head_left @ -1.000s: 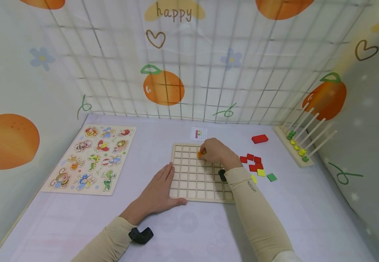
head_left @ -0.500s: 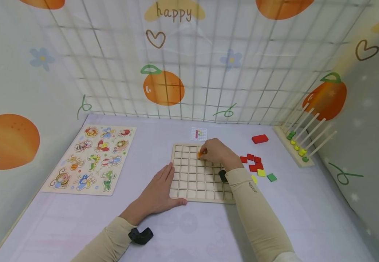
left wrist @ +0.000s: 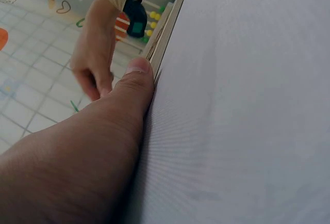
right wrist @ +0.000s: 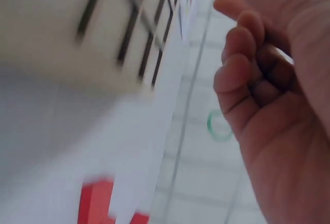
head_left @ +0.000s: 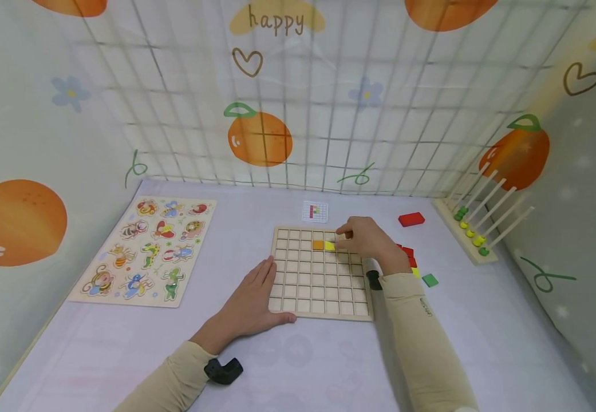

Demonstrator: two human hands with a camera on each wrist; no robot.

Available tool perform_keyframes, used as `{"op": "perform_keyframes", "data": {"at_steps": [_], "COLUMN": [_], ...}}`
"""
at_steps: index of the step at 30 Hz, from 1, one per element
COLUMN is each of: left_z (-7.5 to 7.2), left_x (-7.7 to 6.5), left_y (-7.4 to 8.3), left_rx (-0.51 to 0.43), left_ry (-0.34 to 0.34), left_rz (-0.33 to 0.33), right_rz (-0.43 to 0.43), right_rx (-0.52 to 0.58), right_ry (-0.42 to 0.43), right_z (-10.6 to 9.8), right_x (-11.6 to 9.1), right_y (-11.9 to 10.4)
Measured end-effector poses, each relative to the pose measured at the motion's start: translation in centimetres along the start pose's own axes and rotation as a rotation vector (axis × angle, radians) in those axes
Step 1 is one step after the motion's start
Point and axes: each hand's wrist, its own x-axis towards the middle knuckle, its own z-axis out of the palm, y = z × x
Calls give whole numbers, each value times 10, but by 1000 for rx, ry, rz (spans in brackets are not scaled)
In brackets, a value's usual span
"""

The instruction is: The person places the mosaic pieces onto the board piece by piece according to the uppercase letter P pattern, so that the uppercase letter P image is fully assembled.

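A wooden grid board (head_left: pixel 303 292) lies on the table. My left hand (head_left: pixel 243 306) rests at its near left corner, fingers straight along the left side and thumb along the front edge; in the left wrist view the thumb (left wrist: pixel 136 74) touches the board's edge (left wrist: pixel 167 38). An orange tile (head_left: pixel 318 245) and a yellow tile (head_left: pixel 330 246) sit side by side in two cells of an upper row. Just right of them hovers my right hand (head_left: pixel 364 237), thumb and index finger apart. The right wrist view shows that hand's fingers (right wrist: pixel 237 74) loosely bent, with nothing visible in them.
A small pattern card (head_left: pixel 315 212) lies behind the board. Red tiles (head_left: pixel 407 252), a green tile (head_left: pixel 430 280) and a red block (head_left: pixel 411 220) are to the right. A bead rack (head_left: pixel 465 232) stands far right, an insect puzzle (head_left: pixel 145 252) at left.
My right hand has let go of the orange tile, which now lies in its cell, and moved right. The yellow tile beside it has come into sight. My left hand stays put.
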Motion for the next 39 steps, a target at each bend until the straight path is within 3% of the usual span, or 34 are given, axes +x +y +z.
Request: {"op": "perform_keyframes", "data": {"at_steps": [7, 14, 23, 32, 39], "left_z": [0, 1, 3, 1, 2], "left_x": [0, -1, -1, -1, 0], "left_y": [0, -2, -2, 0, 0], "left_rx": [-5, 7, -1, 4, 13], "left_ry": [7, 25, 2, 0, 3], "left_rz": [4, 6, -3, 5, 2], "right_rz": [74, 120, 182, 254, 239], "right_rx": [47, 69, 3, 19, -16], "right_ry": [71, 65, 23, -29, -43], "right_z": [-15, -24, -25, -21, -21], "right_x": [-29, -47, -54, -53, -53], "right_y": [44, 73, 85, 92, 89]}}
